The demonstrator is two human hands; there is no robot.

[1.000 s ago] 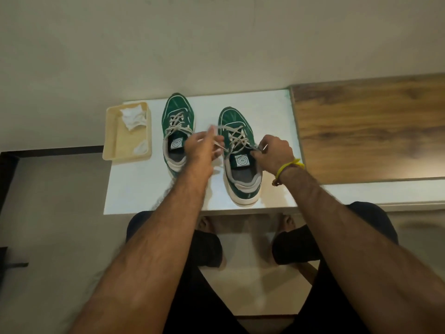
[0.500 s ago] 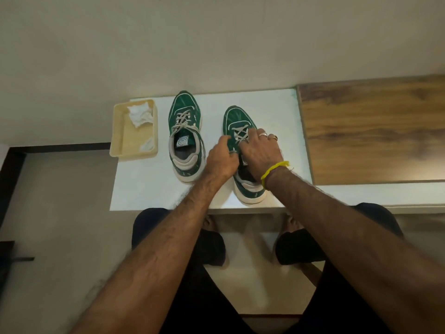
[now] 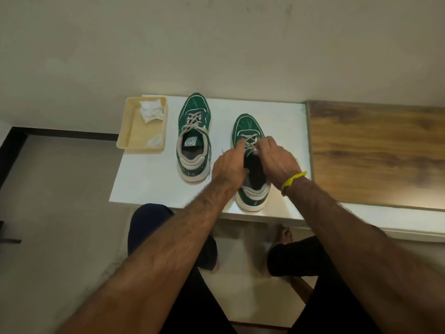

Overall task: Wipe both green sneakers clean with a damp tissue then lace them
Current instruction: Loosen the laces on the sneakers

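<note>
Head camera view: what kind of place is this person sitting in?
Probably a room in a home, though that is a guess. A low white table stands against a plain wall, a wooden surface adjoins it, and the person sits barefoot on a bare floor.

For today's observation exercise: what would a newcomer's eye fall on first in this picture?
Two green sneakers on a white table: the left sneaker stands alone, while the left hand and right hand work the laces of the right sneaker. Next comes the yellow wristband on the right wrist, then the beige tray holding crumpled tissue at the table's left edge.
</note>
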